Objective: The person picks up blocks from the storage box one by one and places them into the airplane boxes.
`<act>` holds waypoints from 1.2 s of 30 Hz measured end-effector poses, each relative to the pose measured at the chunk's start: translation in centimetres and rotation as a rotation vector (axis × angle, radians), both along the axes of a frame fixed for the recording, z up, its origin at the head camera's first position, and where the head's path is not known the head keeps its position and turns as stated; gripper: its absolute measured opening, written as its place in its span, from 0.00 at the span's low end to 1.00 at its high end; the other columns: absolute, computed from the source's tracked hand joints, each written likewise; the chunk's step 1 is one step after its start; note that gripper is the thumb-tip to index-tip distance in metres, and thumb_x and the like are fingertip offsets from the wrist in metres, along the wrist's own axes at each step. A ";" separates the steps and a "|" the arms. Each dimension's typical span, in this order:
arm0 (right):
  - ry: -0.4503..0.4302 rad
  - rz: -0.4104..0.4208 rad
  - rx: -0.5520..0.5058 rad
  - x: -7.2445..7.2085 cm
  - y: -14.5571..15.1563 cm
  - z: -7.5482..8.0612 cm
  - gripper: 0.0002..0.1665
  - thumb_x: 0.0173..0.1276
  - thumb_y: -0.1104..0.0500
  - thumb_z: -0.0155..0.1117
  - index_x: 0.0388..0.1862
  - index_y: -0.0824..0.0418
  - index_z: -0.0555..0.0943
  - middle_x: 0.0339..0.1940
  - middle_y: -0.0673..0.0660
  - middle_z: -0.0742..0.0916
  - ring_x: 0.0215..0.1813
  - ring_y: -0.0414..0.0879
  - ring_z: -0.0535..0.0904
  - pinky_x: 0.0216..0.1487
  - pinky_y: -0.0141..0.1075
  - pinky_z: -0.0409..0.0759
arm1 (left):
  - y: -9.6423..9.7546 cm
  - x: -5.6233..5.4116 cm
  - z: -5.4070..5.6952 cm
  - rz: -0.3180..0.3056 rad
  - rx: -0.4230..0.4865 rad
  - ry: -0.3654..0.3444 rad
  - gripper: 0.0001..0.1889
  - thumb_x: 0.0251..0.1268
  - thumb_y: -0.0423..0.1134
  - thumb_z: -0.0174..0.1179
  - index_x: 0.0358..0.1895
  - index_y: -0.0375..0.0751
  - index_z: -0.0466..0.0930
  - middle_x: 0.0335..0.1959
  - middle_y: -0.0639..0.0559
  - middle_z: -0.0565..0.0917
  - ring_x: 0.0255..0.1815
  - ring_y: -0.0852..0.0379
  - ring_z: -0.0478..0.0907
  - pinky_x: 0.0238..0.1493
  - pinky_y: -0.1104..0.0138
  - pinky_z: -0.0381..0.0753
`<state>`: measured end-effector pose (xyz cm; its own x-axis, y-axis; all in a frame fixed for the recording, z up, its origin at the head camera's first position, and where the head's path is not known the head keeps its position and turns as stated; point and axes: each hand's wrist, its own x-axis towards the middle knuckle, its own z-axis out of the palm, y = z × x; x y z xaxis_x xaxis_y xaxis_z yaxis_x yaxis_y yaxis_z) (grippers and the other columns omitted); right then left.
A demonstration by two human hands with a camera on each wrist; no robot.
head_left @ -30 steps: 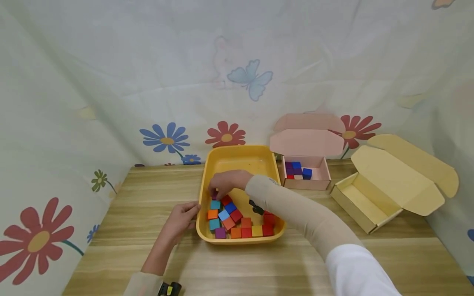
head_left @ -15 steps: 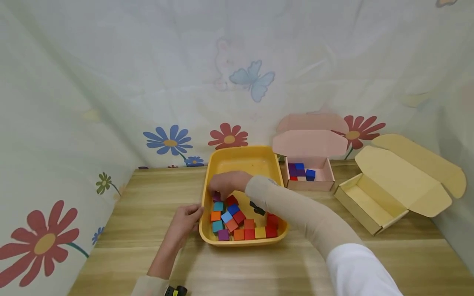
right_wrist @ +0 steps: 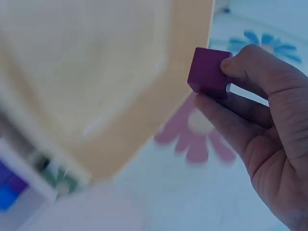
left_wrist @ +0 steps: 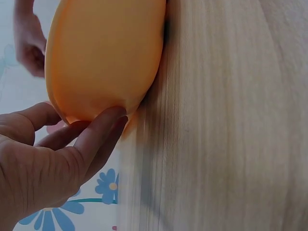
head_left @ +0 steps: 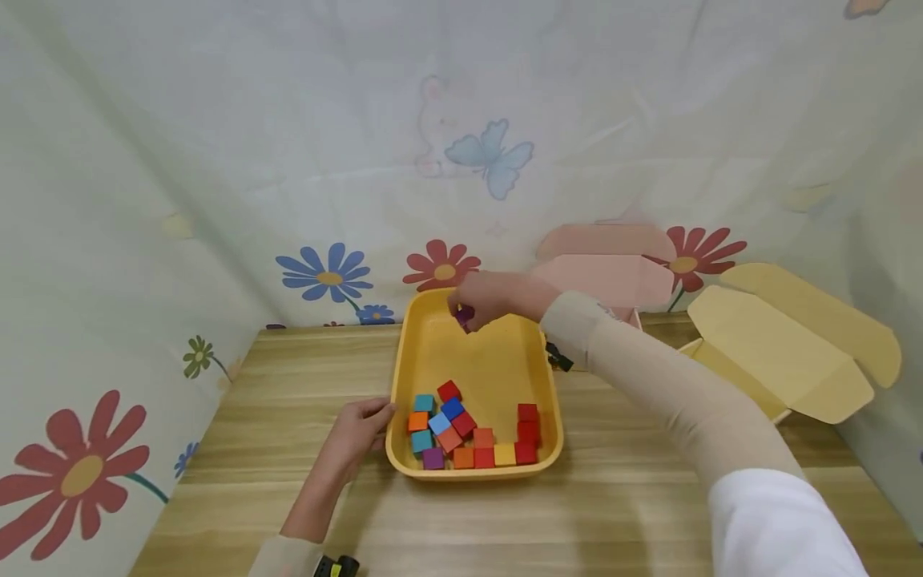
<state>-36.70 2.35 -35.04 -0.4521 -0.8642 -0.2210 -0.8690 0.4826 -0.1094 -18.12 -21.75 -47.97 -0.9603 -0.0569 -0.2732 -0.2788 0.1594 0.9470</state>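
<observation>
A purple cube (right_wrist: 210,72) is pinched between the thumb and fingertips of my right hand (head_left: 486,298), raised over the far part of the yellow tray (head_left: 479,474). In the right wrist view this hand (right_wrist: 269,110) holds the cube by one side. My left hand (head_left: 360,429) holds the tray's left edge. Seen from the left wrist, that hand (left_wrist: 57,149) has its thumb at the rim and fingers against the outer wall. Inside the tray's near half lie several coloured cubes, among them a red cube (head_left: 449,391), a yellow cube (head_left: 505,453) and a purple one (head_left: 433,458).
Behind my right arm stands a pink box (head_left: 613,280) with its lid up; the forearm hides most of its inside. Farther right is a yellow box (head_left: 779,353), lid also raised. A flowered curtain (head_left: 360,160) hangs behind the wooden table (head_left: 317,365).
My right hand has lifted the purple cube from the tray's left side and moved it up and to the right, toward the far end. My left hand has stayed at the rim.
</observation>
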 end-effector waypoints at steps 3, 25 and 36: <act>0.032 0.007 -0.037 -0.7 2.9 0.9 0.07 0.67 0.62 0.69 0.43 0.62 0.86 0.36 0.53 0.86 0.37 0.47 0.78 0.45 0.37 0.80 | -0.3 0.1 0.0 -0.001 0.007 -0.002 0.23 0.79 0.35 0.55 0.68 0.23 0.70 0.62 0.26 0.78 0.56 0.41 0.83 0.47 0.55 0.87; 0.066 -0.353 0.072 -1.4 18.7 -2.7 0.06 0.62 0.65 0.73 0.32 0.58 0.82 0.23 0.48 0.79 0.29 0.46 0.74 0.34 0.36 0.74 | -0.3 -0.4 -0.3 -0.002 0.061 -0.012 0.22 0.78 0.34 0.55 0.68 0.24 0.71 0.60 0.27 0.79 0.55 0.42 0.83 0.48 0.53 0.86; -0.021 -0.538 0.036 -2.0 19.9 -5.5 0.09 0.64 0.64 0.74 0.42 0.60 0.84 0.32 0.52 0.83 0.37 0.49 0.78 0.46 0.43 0.84 | -0.4 -0.3 -0.3 -0.008 0.081 -0.017 0.23 0.79 0.34 0.54 0.69 0.23 0.69 0.61 0.26 0.78 0.58 0.40 0.81 0.49 0.53 0.85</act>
